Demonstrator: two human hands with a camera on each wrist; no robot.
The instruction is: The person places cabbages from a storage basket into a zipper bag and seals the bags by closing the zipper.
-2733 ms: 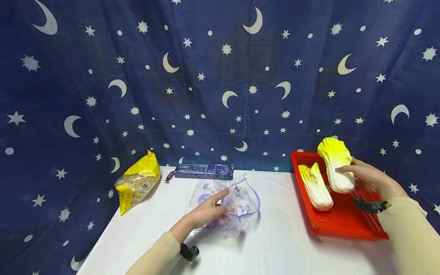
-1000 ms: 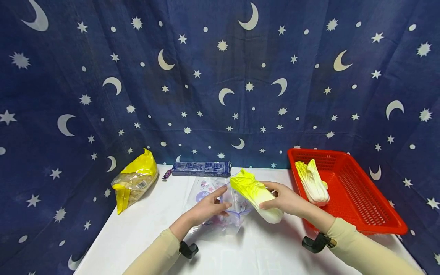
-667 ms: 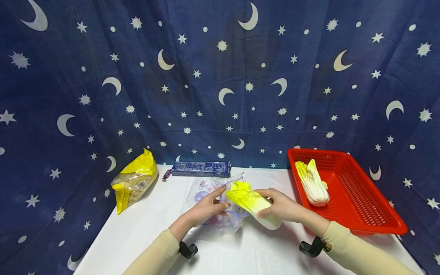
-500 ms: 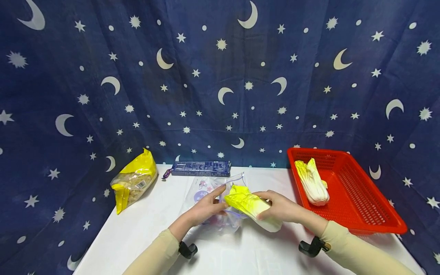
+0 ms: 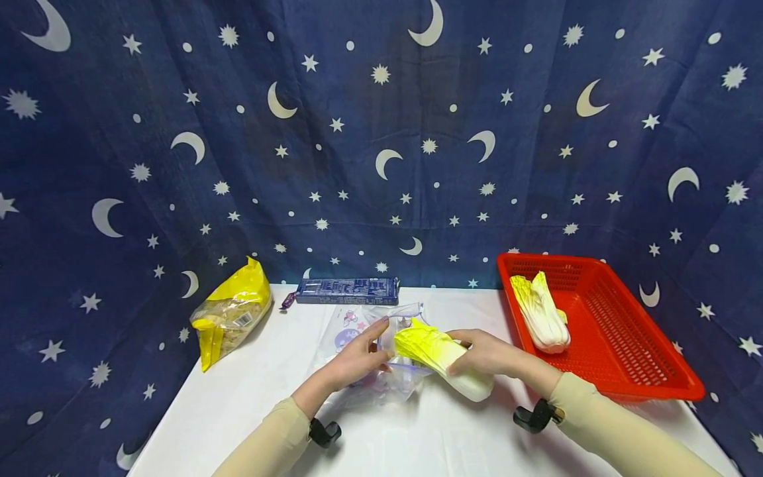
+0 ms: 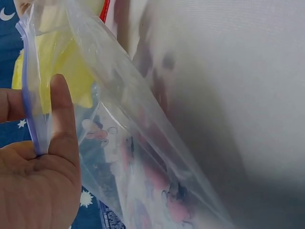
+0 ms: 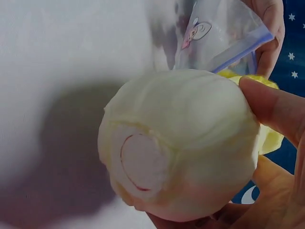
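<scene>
Curtained-off corner, starry backdrop, white table

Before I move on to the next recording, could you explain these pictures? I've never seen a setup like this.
There is no machine: a person works with two bare hands. The wide picture comes from a camera worn on the head; the two close ones come from a camera on each wrist. The right hand grips a cabbage, its leafy end at the mouth of a clear zip bag; how far in, I can't tell. The left hand touches the bag's mouth. Also on the white table are a yellow packet, a dark blue box, a small purple wrapped item and, at the right, a red basket holding a second cabbage.
</scene>
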